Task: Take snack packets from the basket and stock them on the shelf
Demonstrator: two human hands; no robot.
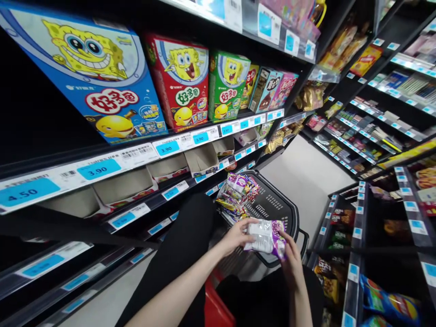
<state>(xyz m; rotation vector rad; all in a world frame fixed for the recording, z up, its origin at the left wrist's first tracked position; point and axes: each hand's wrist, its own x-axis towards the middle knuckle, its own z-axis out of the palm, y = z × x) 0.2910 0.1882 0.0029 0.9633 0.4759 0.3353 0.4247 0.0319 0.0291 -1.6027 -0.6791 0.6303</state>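
A clear and purple snack bag is held between both my hands, above the near part of a black shopping basket. My left hand pinches the bag's left end, thumb and fingers closed on it. On its right edge, my right hand grips the purple part. Several colourful snack packets lie heaped at the left side of the basket. The print on the bag is too small to read.
Left of me runs a shelf with a blue box, a red box and a green box. Open cardboard trays sit one level lower. A red object shows between my legs. Chip bags fill shelves on the right.
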